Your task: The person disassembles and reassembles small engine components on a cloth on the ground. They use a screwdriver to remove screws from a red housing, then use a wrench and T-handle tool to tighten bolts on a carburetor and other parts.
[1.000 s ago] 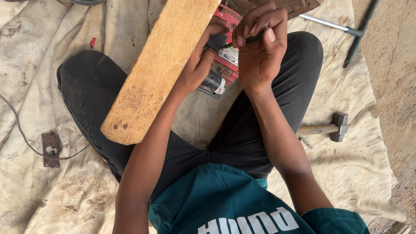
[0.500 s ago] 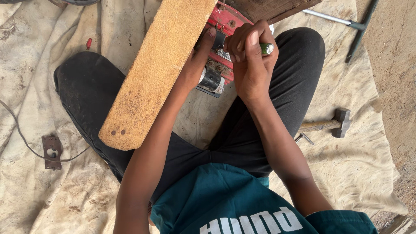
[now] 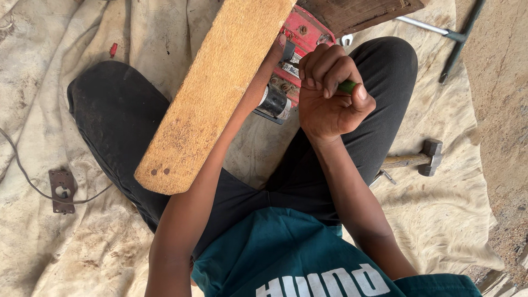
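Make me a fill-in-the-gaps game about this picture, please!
1. The right hand is closed around a tool with a ____ handle.
2. On the cloth lies a ____ with a wooden handle.
3. The red machine is partly hidden by a long wooden ____.

Missing words: green; hammer; board

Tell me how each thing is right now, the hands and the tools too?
Right hand: fisted around a green tool handle.
Left hand: mostly hidden behind the wooden plank.
Wooden plank: tilted across the lap.
Red machine: partly covered.
Hammer: lying on the cloth, untouched.
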A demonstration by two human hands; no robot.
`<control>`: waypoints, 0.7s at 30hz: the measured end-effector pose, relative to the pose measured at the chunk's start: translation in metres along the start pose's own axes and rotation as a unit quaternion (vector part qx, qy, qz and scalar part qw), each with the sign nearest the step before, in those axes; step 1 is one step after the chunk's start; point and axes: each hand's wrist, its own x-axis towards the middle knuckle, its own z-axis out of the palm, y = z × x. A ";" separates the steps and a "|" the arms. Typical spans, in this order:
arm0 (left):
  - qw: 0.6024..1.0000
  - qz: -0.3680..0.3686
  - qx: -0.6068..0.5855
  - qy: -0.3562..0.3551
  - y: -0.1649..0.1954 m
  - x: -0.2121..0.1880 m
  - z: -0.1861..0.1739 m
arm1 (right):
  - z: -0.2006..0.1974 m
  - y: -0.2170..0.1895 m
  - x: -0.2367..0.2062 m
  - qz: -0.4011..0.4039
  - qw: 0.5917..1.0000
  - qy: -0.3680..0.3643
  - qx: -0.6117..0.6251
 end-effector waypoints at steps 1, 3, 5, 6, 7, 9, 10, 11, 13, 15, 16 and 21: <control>0.999 0.023 -0.037 0.003 -0.002 0.000 0.000 | 0.000 0.000 0.000 -0.002 1.000 -0.003 -0.004; 1.000 0.005 -0.022 0.002 -0.006 0.000 0.001 | 0.000 0.001 0.000 -0.003 1.000 -0.008 -0.010; 1.000 0.023 -0.020 0.007 -0.011 0.000 0.002 | 0.001 0.002 0.000 -0.008 1.000 -0.018 -0.023; 0.998 0.049 -0.026 0.013 -0.013 -0.001 0.002 | 0.001 0.003 -0.001 -0.011 0.999 -0.025 -0.033; 0.997 0.075 -0.032 0.018 -0.015 -0.001 0.002 | 0.002 0.004 -0.001 -0.015 0.998 -0.032 -0.043; 0.996 0.092 0.001 0.019 -0.017 -0.003 0.001 | 0.003 0.007 -0.002 -0.037 0.995 -0.056 -0.079; 0.995 0.100 0.018 0.019 -0.018 -0.004 0.000 | 0.004 0.007 -0.003 -0.047 0.992 -0.067 -0.096; 0.995 0.094 0.029 0.015 -0.018 -0.004 0.000 | 0.005 0.008 -0.004 -0.053 0.991 -0.069 -0.106; 0.996 0.081 0.049 0.007 -0.016 -0.004 0.000 | 0.005 0.008 -0.005 -0.064 0.987 -0.071 -0.126; 0.996 0.053 0.076 0.006 -0.014 -0.004 0.001 | 0.004 0.006 -0.005 -0.034 0.993 -0.052 -0.095; 0.995 0.042 0.090 0.007 -0.013 -0.003 0.001 | 0.003 0.005 -0.004 -0.022 0.996 -0.044 -0.079; 0.994 0.091 0.049 0.018 -0.011 -0.004 -0.002 | -0.005 -0.004 -0.001 -0.038 0.998 -0.030 -0.040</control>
